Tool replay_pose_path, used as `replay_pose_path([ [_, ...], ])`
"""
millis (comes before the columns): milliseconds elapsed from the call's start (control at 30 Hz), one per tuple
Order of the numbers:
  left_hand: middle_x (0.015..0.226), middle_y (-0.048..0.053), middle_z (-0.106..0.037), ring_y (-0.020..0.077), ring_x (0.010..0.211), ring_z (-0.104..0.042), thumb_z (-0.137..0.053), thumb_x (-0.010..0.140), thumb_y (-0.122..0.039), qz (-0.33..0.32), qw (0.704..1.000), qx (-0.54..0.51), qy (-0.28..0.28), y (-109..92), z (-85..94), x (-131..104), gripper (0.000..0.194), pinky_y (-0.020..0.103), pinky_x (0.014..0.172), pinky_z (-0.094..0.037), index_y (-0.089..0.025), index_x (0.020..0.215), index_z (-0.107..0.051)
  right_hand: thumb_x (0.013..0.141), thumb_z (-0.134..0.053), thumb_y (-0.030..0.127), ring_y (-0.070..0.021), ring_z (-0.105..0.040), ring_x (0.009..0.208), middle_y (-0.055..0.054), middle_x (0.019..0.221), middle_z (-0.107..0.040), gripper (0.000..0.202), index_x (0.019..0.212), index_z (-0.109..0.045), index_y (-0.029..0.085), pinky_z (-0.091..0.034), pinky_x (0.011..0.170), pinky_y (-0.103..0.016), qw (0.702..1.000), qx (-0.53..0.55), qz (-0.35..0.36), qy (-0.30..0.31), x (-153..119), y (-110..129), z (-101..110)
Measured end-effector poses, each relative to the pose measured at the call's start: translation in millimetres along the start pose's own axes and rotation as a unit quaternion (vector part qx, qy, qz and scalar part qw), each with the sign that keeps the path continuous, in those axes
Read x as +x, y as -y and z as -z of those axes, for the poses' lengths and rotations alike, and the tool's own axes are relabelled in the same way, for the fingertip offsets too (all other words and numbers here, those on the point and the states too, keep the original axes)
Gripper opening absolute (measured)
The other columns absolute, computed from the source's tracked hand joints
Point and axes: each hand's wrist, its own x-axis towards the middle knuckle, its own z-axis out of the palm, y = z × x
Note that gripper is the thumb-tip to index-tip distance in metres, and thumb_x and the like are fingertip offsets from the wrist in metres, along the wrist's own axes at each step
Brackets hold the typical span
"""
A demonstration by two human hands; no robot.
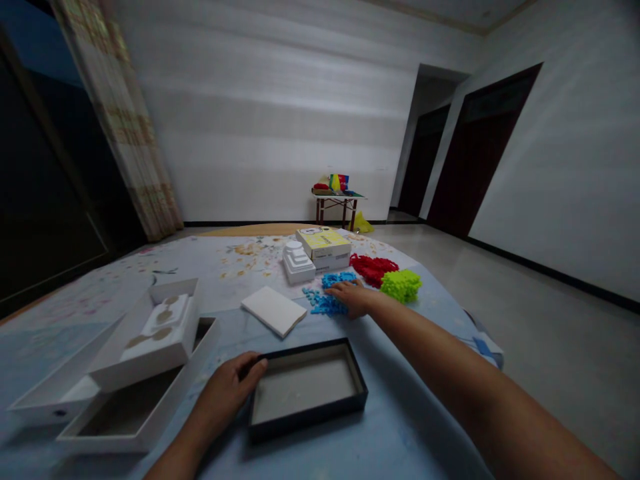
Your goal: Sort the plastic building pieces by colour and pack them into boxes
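Note:
My left hand [231,385] grips the far left corner of a shallow black box [307,423], its thumb over the rim. The box lies open side up, with a pale grey inner floor. Stretched forward, my right hand [353,298] rests on a spread pile of small blue pieces [327,305], fingers extended over them; its palm side is hidden. Just right of that hand are a heap of red pieces [374,270] and a heap of lime-green pieces [401,285]. A flat white panel [274,311] lies between my hands.
White open boxes [140,417] are stacked at the left, one with a cut-out white insert [163,327]. Farther back are a stepped white stack [299,263] and a yellow-and-white box [324,248]. A flowered cloth [235,263] covers the table. A small folding table [340,197] stands by the wall.

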Motion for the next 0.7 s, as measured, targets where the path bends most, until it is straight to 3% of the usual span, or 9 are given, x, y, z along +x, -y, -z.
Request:
replay_pose_path([
  [200, 0.078, 0.004, -0.068, 0.0217, 0.077, -0.061, -0.045, 0.079, -0.051, 0.007, 1.000, -0.001, 0.001, 0.0, -2.4, -2.6, 0.039, 0.028, 0.069, -0.043, -0.017, 0.079, -0.063, 0.059, -0.068, 0.014, -0.0371, -0.044, 0.117, -0.018, 0.126, -0.049, 0.082, 0.136, -0.039, 0.021, -0.029, 0.095, -0.057, 0.999, -0.042, -0.004, 0.028, 13.2, -1.8, -5.5],
  [400, 0.074, 0.004, -0.067, 0.0207, 0.072, -0.060, -0.044, 0.078, -0.050, 0.004, 1.000, -0.011, -0.016, -3.2, -4.4, -6.6, 0.039, 0.028, 0.066, -0.042, -0.016, 0.079, -0.065, 0.058, -0.068, 0.014, -0.0374, -0.046, 0.115, -0.018, 0.125, -0.051, 0.079, 0.133, -0.043, 0.022, -0.031, 0.094, -0.054, 0.999, -0.043, -0.009, 0.028, 11.3, 2.9, -4.1],
  [700, 0.074, 0.004, -0.068, 0.0216, 0.072, -0.060, -0.046, 0.076, -0.050, 0.005, 1.000, -0.010, -0.018, -7.1, -2.8, -6.4, 0.039, 0.029, 0.068, -0.043, -0.017, 0.079, -0.066, 0.059, -0.074, 0.026, -0.0354, -0.049, 0.114, -0.015, 0.122, -0.055, 0.076, 0.130, -0.047, 0.026, -0.033, 0.095, -0.050, 0.996, -0.042, 0.010, 0.082, -10.0, 35.0, 8.5],
])
